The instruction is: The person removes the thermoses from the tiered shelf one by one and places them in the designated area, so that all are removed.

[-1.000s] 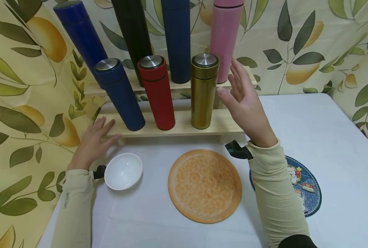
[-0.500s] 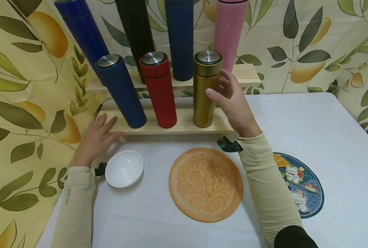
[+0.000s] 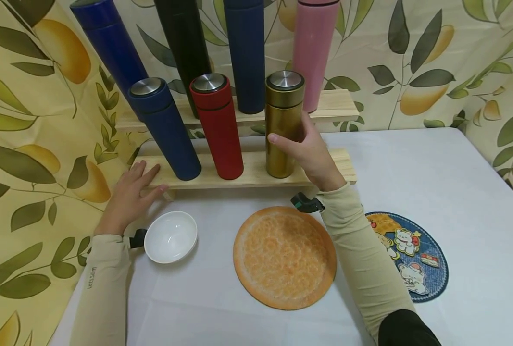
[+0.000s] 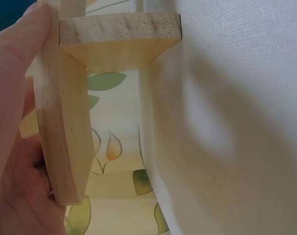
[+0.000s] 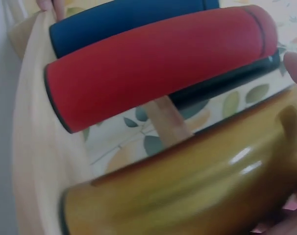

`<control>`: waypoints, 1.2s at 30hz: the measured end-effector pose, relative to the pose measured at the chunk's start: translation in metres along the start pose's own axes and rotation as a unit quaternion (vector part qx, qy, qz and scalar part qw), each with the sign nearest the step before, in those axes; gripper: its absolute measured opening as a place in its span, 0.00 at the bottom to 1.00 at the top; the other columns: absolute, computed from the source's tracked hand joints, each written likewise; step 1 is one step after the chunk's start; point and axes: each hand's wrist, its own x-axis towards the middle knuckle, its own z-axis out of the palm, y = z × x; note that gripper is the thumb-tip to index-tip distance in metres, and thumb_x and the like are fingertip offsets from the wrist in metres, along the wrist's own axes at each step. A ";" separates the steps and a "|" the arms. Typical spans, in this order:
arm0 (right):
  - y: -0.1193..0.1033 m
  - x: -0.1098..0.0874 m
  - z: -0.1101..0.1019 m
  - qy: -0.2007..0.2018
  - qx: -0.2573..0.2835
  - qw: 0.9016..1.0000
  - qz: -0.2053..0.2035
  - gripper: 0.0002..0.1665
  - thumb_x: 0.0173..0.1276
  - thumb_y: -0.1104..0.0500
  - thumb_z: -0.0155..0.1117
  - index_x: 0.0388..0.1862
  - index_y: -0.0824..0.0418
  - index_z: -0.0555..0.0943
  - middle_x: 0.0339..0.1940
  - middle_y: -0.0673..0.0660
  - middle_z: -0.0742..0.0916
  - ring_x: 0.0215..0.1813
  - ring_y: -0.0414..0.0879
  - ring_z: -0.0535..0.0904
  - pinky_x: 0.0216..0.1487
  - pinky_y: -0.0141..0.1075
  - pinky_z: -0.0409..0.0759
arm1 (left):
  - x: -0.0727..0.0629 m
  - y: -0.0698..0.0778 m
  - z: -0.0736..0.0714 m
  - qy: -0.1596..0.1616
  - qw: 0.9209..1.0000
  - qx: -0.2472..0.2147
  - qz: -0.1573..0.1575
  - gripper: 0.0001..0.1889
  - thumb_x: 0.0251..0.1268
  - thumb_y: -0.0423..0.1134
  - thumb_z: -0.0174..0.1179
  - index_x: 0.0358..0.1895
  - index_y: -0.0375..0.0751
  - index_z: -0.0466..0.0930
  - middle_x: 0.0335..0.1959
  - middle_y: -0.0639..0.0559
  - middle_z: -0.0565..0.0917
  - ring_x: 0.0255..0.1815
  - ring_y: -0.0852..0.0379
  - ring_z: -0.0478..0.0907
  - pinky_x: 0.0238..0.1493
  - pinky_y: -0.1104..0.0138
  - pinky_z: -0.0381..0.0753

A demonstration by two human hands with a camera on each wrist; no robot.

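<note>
My right hand (image 3: 310, 151) is around a gold thermos bottle (image 3: 281, 125), thumb across its front and fingers behind its right side. The bottle stands upright on the lower wooden shelf (image 3: 252, 179); the right wrist view shows its glossy body (image 5: 178, 191) close up. To its left on that board stand a red thermos bottle (image 3: 219, 129) and a blue thermos bottle (image 3: 167, 132), all with steel-topped lids. My left hand (image 3: 128, 199) rests on the board's left end, fingers spread over the top and thumb at the front edge. In the left wrist view the board end (image 4: 65, 122) lies against that hand.
Behind, an upper shelf (image 3: 331, 106) bears dark blue, black, navy and pink bottles (image 3: 314, 53). On the white cloth (image 3: 195, 307) lie a white bowl (image 3: 171, 237), a round bread-patterned mat (image 3: 284, 259) and a blue cartoon mat (image 3: 431, 276), partly behind the right forearm.
My right hand has moved left from beside the pink bottle and come around the gold bottle, lower on its body. My left hand stays on the shelf end.
</note>
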 end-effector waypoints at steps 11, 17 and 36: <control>0.009 0.003 0.004 0.024 -0.023 0.999 0.011 0.43 0.66 0.60 0.76 0.77 0.54 0.67 0.67 0.59 0.78 0.67 0.56 0.73 0.72 0.51 0.69 | 0.001 0.000 0.000 0.002 1.000 -0.005 -0.001 0.39 0.81 0.59 0.60 0.82 0.38 0.65 0.85 0.27 0.53 0.87 0.31 0.43 0.84 0.38 0.39; 0.011 0.005 0.003 0.025 -0.026 0.999 0.009 0.43 0.66 0.60 0.75 0.77 0.55 0.67 0.67 0.59 0.77 0.67 0.56 0.73 0.72 0.51 0.69 | 0.001 -0.001 0.000 0.003 1.000 -0.009 0.001 0.39 0.80 0.58 0.60 0.82 0.37 0.66 0.84 0.27 0.53 0.87 0.31 0.43 0.84 0.39 0.39; -0.001 -0.002 0.005 0.030 -0.037 0.999 0.003 0.44 0.66 0.59 0.77 0.77 0.52 0.67 0.67 0.58 0.78 0.66 0.54 0.74 0.71 0.51 0.71 | -0.002 -0.001 0.001 0.010 1.000 -0.010 0.008 0.38 0.80 0.58 0.61 0.81 0.36 0.67 0.84 0.25 0.54 0.87 0.31 0.44 0.84 0.39 0.39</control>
